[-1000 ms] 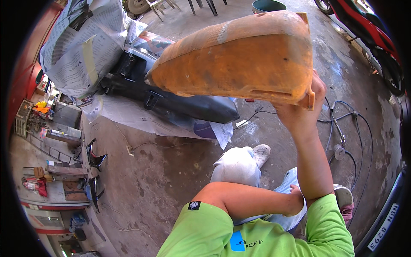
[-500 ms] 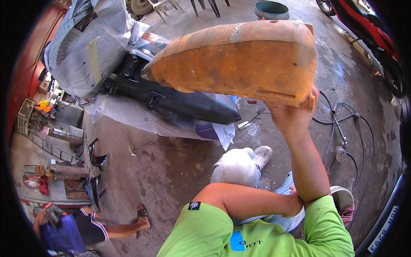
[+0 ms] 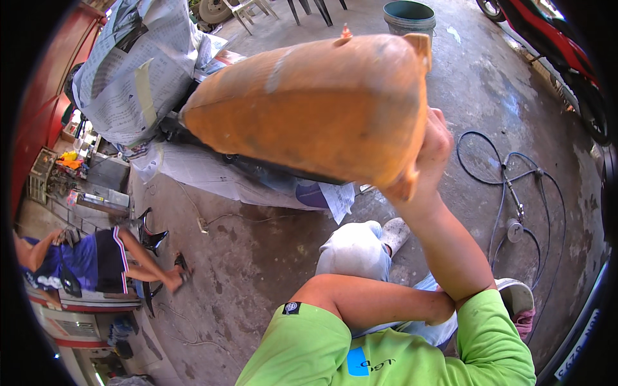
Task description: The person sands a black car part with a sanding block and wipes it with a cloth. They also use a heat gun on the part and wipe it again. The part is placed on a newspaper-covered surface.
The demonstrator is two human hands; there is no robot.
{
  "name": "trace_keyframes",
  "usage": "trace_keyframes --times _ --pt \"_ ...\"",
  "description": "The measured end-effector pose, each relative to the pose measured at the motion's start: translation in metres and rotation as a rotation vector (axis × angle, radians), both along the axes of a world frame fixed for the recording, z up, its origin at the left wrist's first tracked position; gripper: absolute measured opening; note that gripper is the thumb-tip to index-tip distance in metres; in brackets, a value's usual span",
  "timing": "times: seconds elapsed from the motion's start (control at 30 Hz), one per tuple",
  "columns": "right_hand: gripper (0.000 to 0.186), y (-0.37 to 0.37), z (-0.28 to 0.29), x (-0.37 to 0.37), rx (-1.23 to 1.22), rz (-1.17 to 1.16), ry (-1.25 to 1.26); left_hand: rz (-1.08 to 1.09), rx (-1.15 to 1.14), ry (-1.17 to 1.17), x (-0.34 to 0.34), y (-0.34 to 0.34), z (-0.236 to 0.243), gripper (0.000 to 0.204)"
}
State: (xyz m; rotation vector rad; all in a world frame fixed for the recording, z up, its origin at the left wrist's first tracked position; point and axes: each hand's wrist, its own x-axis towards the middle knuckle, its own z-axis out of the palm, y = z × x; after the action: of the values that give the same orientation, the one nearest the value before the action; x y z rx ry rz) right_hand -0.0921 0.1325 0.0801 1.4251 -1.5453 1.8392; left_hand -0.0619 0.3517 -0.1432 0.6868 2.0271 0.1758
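Up in front of me my right hand [image 3: 435, 147] holds an orange, scuffed, tapered motorcycle body panel [image 3: 309, 116]. The fingers grip its wide right end, partly hidden behind it. Its narrow end points left, and a small tab stands at each corner of the wide end. My left forearm [image 3: 386, 301] lies across my lap. The left hand is hidden by my right elbow. Behind the panel, and partly covered by it, stands a motorcycle wrapped in newspaper [image 3: 116, 90], with a dark tail section [image 3: 283, 168].
A coiled black hose [image 3: 542, 212] lies on the floor to the right. A green bucket [image 3: 410, 19] and a red motorcycle [image 3: 547, 38] stand farther back. Black plastic panels [image 3: 149, 235] lie at left, near a walking person [image 3: 84, 260]. My shoe [image 3: 395, 235] rests below the motorcycle.
The orange panel has moved left, come a little lower and turned in my right hand. It covers more of the dark tail section. The person at left has walked farther along.
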Motion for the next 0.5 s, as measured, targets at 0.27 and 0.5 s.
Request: trace_keyframes --times 0.27,0.5 --pt "0.044 0.001 -0.002 0.015 -0.046 0.021 0.117 -0.113 0.021 0.071 -0.007 0.046 -0.086 0.048" --pt "0.045 0.017 -0.001 0.004 0.000 0.006 0.176 -0.103 -0.034 0.021 -0.006 0.018 -0.022 0.047"
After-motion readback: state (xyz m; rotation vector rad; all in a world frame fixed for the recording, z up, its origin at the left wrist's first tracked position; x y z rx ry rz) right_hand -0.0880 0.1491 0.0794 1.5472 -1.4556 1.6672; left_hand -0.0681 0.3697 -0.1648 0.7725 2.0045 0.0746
